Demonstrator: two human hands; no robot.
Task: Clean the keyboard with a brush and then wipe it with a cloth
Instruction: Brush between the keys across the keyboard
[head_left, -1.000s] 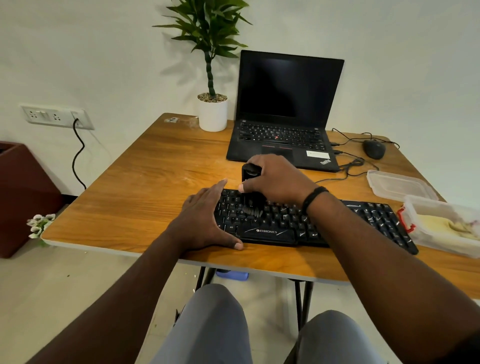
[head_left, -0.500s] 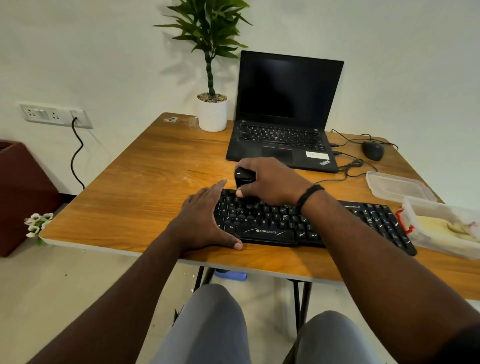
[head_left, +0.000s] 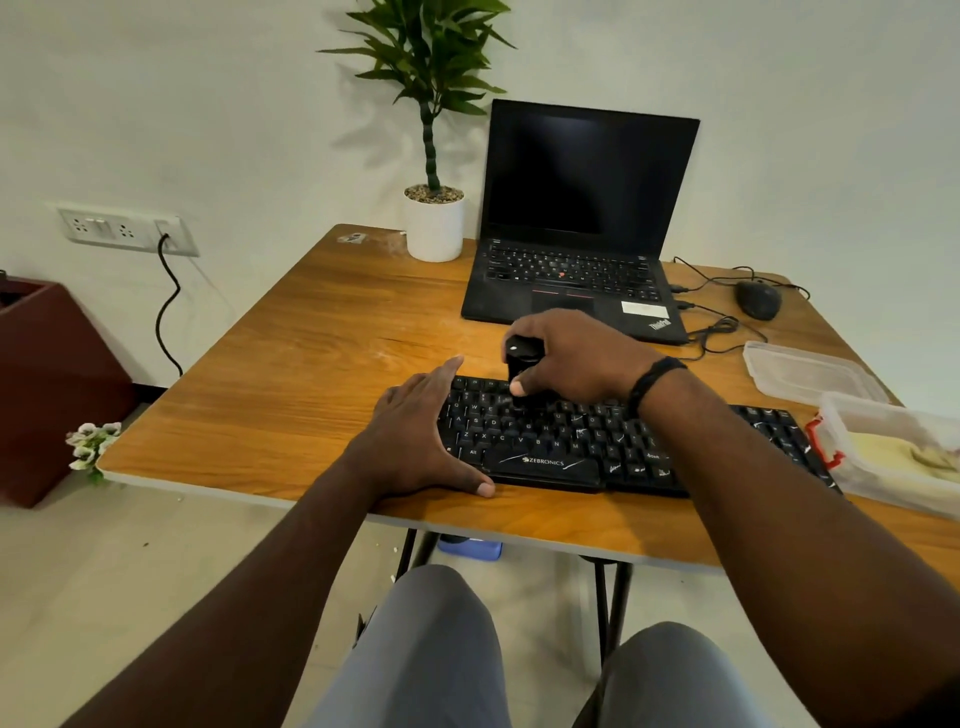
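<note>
Now right hand (head_left: 574, 358) grips brush (head_left: 519, 358), keyboard (head_left: 571, 441) – braced

Both bare forearms reach forward from the bottom of the view. The left hand (head_left: 415, 436) lies flat, palm down, fingers straight and together pointing forward, thumb spread out to the right. The right hand (head_left: 576, 358) is held higher, knuckles up, its fingers and thumb curled round a small black brush (head_left: 519, 358). A dark band circles the right wrist.
</note>
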